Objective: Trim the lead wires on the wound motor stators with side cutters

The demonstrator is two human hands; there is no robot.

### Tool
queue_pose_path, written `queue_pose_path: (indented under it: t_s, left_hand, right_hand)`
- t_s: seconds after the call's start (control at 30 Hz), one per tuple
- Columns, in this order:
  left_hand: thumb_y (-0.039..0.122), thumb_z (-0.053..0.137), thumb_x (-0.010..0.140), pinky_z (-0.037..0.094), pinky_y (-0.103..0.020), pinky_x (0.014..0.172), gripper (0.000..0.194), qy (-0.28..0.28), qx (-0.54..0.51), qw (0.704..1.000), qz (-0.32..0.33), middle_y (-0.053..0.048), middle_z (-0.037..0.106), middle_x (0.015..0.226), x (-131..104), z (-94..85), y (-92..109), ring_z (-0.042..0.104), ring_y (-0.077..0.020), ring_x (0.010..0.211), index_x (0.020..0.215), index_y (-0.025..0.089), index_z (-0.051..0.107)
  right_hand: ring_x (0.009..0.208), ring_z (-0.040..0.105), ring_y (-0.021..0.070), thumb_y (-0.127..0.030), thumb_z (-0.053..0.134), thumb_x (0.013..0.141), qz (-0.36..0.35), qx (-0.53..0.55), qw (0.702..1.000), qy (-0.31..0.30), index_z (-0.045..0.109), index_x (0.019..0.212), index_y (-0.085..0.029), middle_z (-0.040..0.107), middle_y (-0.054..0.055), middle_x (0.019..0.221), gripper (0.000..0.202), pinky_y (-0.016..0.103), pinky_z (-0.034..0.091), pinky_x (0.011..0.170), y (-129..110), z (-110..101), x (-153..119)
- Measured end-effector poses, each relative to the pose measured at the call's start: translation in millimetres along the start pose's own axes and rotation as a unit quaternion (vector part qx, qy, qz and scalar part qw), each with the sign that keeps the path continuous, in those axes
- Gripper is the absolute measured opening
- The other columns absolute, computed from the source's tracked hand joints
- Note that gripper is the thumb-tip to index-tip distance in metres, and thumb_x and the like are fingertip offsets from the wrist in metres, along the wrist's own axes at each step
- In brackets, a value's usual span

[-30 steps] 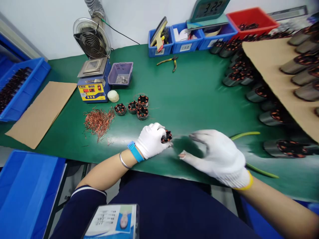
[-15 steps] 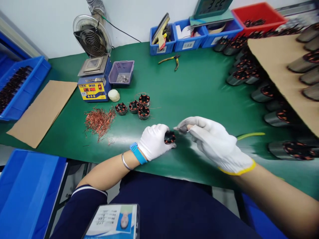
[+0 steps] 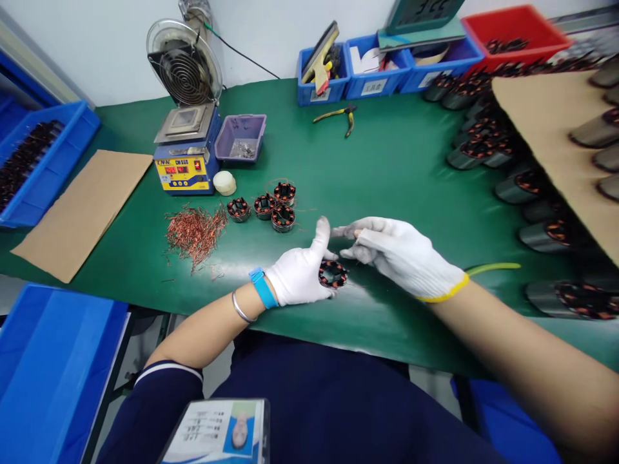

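Unfortunately, my right hand's (image 3: 403, 251) curled fingers hide whatever they might pinch. My left hand (image 3: 302, 274) grips a coil ring (image 3: 333, 274), covering its left edge.

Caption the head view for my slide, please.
Gloved left hand steadying a wound copper ring, right hand close by, above a green table.

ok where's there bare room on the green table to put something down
The widest bare patch of green table lies between the pliers, wound rings, right hand and metal cylinders. It's crowded left, around the copper scraps, and right, among the cylinders.
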State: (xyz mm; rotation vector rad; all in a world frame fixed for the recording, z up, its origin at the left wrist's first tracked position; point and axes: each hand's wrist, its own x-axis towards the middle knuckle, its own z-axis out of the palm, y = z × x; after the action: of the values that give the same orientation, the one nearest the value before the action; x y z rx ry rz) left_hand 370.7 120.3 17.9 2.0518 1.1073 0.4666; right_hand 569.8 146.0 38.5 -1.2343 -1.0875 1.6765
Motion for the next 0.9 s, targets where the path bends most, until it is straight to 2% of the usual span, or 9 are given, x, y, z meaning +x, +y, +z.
queue_pose_path:
  t_s: [0.1, 0.23, 0.3, 0.37, 0.47, 0.53, 0.63, 0.8, 0.9]
  left_hand:
    - [0.031, 0.079, 0.071, 0.054, -0.050, 0.098, 0.132, -0.021, -0.014, 1.000, -0.005, -0.020, 0.071, 0.128, -0.3, -3.1, -1.0, 0.071, -0.0362, 0.113, 0.161, 0.012, -0.015]
    - [0.030, 0.080, 0.070, 0.055, -0.047, 0.097, 0.132, -0.029, -0.023, 0.999, -0.001, -0.019, 0.070, 0.129, -0.8, -4.5, -4.1, 0.072, -0.0335, 0.111, 0.162, 0.015, -0.013]
    - [0.031, 0.079, 0.070, 0.056, -0.046, 0.096, 0.132, -0.027, -0.022, 0.999, 0.006, -0.019, 0.071, 0.128, -0.8, -4.8, -5.9, 0.072, -0.0333, 0.110, 0.162, 0.016, -0.013]
    - [0.032, 0.079, 0.070, 0.056, -0.046, 0.096, 0.132, -0.026, -0.018, 0.999, 0.015, -0.019, 0.071, 0.128, -0.8, -5.6, -7.1, 0.073, -0.0336, 0.110, 0.162, 0.016, -0.014]
    - [0.031, 0.076, 0.071, 0.055, -0.047, 0.096, 0.129, -0.035, -0.020, 0.999, 0.022, -0.020, 0.070, 0.129, -0.8, -7.4, -7.2, 0.072, -0.0349, 0.112, 0.163, 0.013, -0.013]
    - [0.030, 0.074, 0.073, 0.055, -0.048, 0.098, 0.126, -0.043, -0.023, 0.999, 0.024, -0.021, 0.070, 0.130, -1.0, -8.6, -6.5, 0.071, -0.0356, 0.114, 0.162, 0.010, -0.012]
    - [0.029, 0.072, 0.074, 0.055, -0.047, 0.099, 0.123, -0.042, -0.023, 0.998, 0.029, -0.020, 0.069, 0.131, -1.6, -9.6, -5.8, 0.071, -0.0344, 0.115, 0.162, 0.011, -0.013]
    - [0.029, 0.073, 0.074, 0.055, -0.046, 0.100, 0.123, -0.049, -0.024, 0.998, 0.022, -0.018, 0.069, 0.133, -1.5, -11.1, -6.3, 0.070, -0.0330, 0.117, 0.163, 0.014, -0.011]
    - [0.029, 0.076, 0.071, 0.053, -0.047, 0.101, 0.125, -0.058, -0.025, 0.998, 0.018, -0.017, 0.069, 0.133, -0.1, -12.6, -6.9, 0.069, -0.0335, 0.118, 0.164, 0.015, -0.007]
  right_hand:
    - [0.054, 0.057, 0.0089, -0.041, 0.091, 0.061, 0.044, 0.017, 0.999, 0.024, 0.069, 0.078, -0.019, 0.078, 0.007, 0.091, 0.035, 0.035, 0.064, 0.080, 8.0, -15.0, 0.5]
    - [0.067, 0.069, 0.0150, -0.042, 0.087, 0.065, 0.086, -0.004, 0.995, 0.045, 0.067, 0.080, -0.021, 0.078, 0.009, 0.106, 0.032, 0.035, 0.065, 0.079, 15.2, -36.1, -11.4]
    - [0.074, 0.073, 0.0195, -0.042, 0.080, 0.072, 0.098, -0.070, 0.992, 0.042, 0.064, 0.081, -0.022, 0.077, 0.010, 0.110, 0.027, 0.035, 0.064, 0.073, 12.4, -41.1, -18.9]
    - [0.082, 0.074, 0.0233, -0.038, 0.071, 0.079, 0.044, -0.203, 0.976, 0.066, 0.065, 0.087, -0.022, 0.077, 0.012, 0.109, 0.019, 0.037, 0.062, 0.071, 4.9, -41.8, -27.0]
    - [0.098, 0.072, 0.0274, -0.034, 0.066, 0.083, -0.198, -0.423, 0.880, 0.086, 0.066, 0.095, -0.023, 0.074, 0.014, 0.116, 0.016, 0.042, 0.059, 0.085, -7.7, -37.9, -38.8]
    - [0.106, 0.071, 0.0281, -0.034, 0.061, 0.088, -0.312, -0.511, 0.801, 0.002, 0.067, 0.095, -0.022, 0.072, 0.015, 0.122, 0.015, 0.043, 0.057, 0.091, -10.6, -34.1, -43.7]
    - [0.095, 0.073, 0.0257, -0.031, 0.048, 0.093, -0.295, -0.583, 0.746, -0.124, 0.069, 0.101, -0.020, 0.074, 0.013, 0.114, 0.024, 0.040, 0.058, 0.082, -4.7, -27.6, -42.8]
    - [0.070, 0.070, 0.0192, -0.035, 0.055, 0.088, -0.158, -0.616, 0.763, -0.111, 0.068, 0.110, -0.022, 0.076, 0.005, 0.090, 0.029, 0.030, 0.051, 0.061, 7.0, -22.8, -31.1]
    - [0.074, 0.070, 0.0188, -0.041, 0.059, 0.088, -0.208, -0.615, 0.758, -0.062, 0.065, 0.124, -0.020, 0.075, 0.010, 0.111, 0.042, 0.029, 0.050, 0.061, 13.0, -27.8, -25.8]
